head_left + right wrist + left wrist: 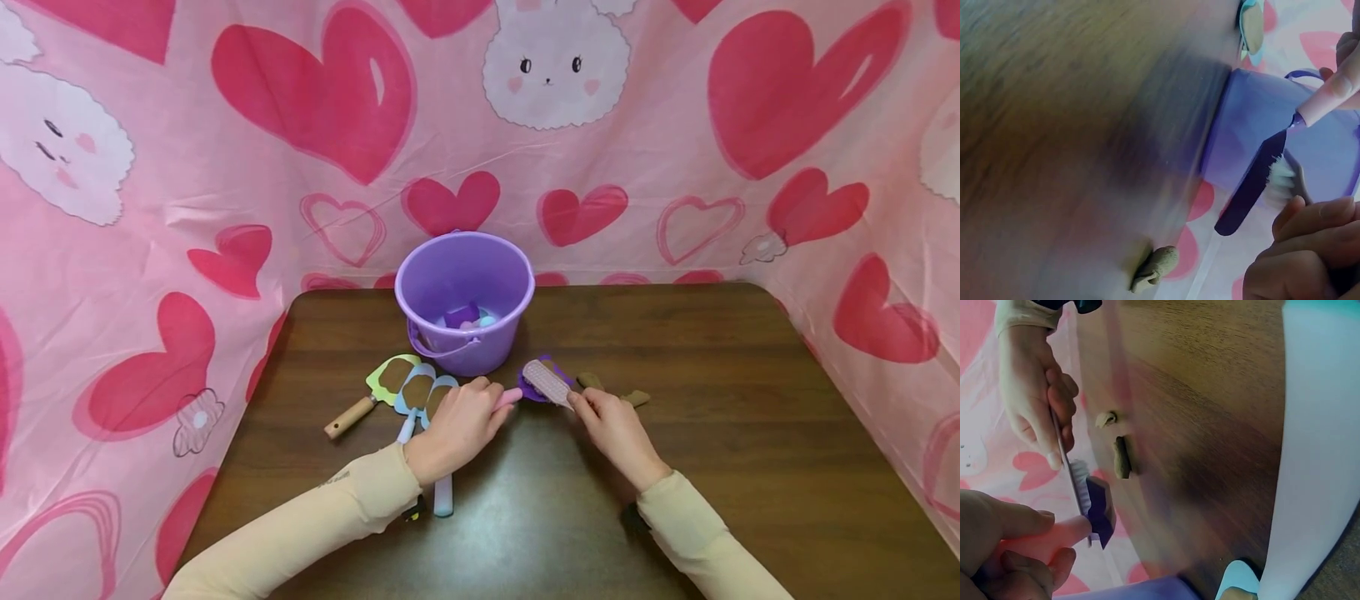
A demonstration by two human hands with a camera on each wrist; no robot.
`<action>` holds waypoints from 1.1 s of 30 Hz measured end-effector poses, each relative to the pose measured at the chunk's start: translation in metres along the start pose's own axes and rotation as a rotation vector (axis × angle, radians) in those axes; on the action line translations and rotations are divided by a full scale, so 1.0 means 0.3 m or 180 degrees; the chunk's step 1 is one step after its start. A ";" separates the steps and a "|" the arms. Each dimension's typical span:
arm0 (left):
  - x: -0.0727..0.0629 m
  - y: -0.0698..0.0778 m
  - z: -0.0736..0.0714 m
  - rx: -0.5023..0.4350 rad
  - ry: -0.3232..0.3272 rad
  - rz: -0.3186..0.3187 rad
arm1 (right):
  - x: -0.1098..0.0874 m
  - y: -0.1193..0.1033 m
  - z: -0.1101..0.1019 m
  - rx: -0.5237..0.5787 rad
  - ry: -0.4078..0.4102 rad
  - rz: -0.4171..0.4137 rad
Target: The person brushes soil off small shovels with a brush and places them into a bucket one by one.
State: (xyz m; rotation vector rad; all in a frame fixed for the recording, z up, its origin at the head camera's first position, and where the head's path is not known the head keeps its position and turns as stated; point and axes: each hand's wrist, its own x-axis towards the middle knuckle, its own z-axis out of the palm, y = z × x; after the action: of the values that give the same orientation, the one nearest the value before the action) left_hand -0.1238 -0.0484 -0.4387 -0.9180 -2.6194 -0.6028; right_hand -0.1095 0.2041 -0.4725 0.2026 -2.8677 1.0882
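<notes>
My left hand [453, 425] grips the pink handle of a small toy shovel [1100, 512]. The shovel's purple head has a wavy edge, and in the head view the brush covers part of it. From the other side my right hand [618, 437] holds a brush [546, 383] with a pale, dotted back. In the right wrist view its white bristles [1280, 175] meet the face of the purple head. Both hands are raised over the middle of the table, in front of the bucket.
A purple bucket [480, 360] with small coloured things inside stands behind the hands. At left lie a yellow-green shovel [349, 418] with a wooden handle and two light blue shovels [444, 497], partly under my left hand. Brown lumps [637, 398] lie behind my right hand.
</notes>
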 end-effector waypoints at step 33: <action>-0.006 0.008 -0.006 0.0067 -0.0008 0.0048 | 0.005 0.006 0.008 0.0048 0.0168 0.0030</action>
State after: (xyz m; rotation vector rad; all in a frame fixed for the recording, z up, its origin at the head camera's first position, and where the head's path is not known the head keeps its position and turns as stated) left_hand -0.1206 -0.0485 -0.4371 -0.9320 -2.6137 -0.5695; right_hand -0.1114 0.2036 -0.4754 0.1587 -2.8178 1.1000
